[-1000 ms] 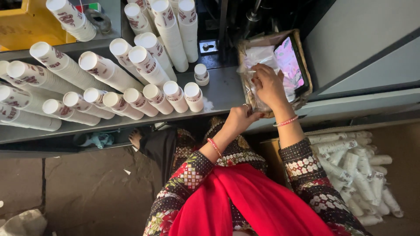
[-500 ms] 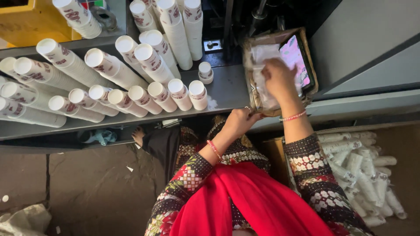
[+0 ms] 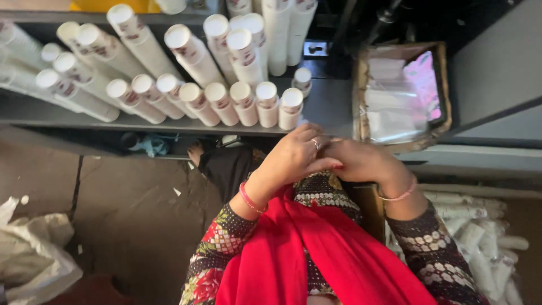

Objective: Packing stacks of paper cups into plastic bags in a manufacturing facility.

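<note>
The hands met in front of the chest, just below the shelf edge (image 3: 169, 127). The left hand (image 3: 296, 155) lay over the right hand (image 3: 364, 161), fingers curled and touching; whether they pinched anything could not be told. Just above them stood a row of white capped tubes (image 3: 243, 101) leaning on the grey shelf. To the right sat a cardboard box (image 3: 361, 113) holding clear plastic bags (image 3: 395, 107). Lower right, more tubes were heaped in a bin (image 3: 480, 237).
</note>
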